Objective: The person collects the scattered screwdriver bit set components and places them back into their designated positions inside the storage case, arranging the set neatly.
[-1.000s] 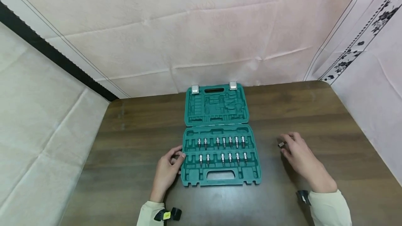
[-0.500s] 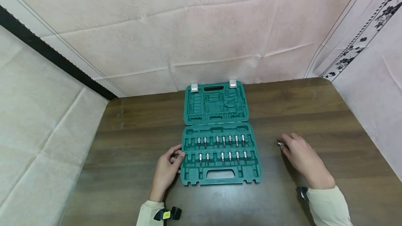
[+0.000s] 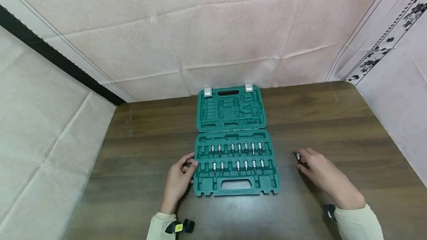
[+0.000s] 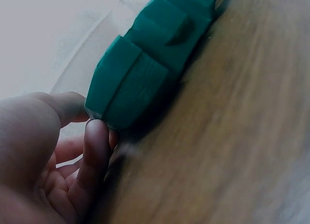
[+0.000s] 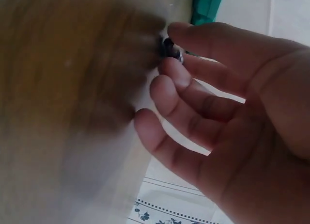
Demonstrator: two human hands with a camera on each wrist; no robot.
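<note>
An open green plastic case (image 3: 207, 186) holds two rows of bit sockets, silver with dark tips, and some of its slots have none. At its left edge, my left hand (image 3: 178, 180) grips the side; in the left wrist view the thumb and a finger meet at the end of the green case (image 4: 138, 78). My right hand (image 3: 325, 175), off to the case's right and low over the table, pinches one bit socket (image 3: 298, 156) between thumb and index finger. In the right wrist view the bit socket (image 5: 173, 52) is partly hidden by the fingertips, the other fingers loosely bent.
The case's lid (image 3: 230, 116) lies back towards the pale cloth (image 3: 200, 40) behind the table. Two metal latches (image 3: 248, 87) sit on the lid's far edge. Brown wooden table (image 3: 153, 129) extends on both sides.
The right hand has lowered slightly towards me, and the bit socket has turned in its fingers, its dark end now pointing up and left. The left hand keeps its hold on the case.
</note>
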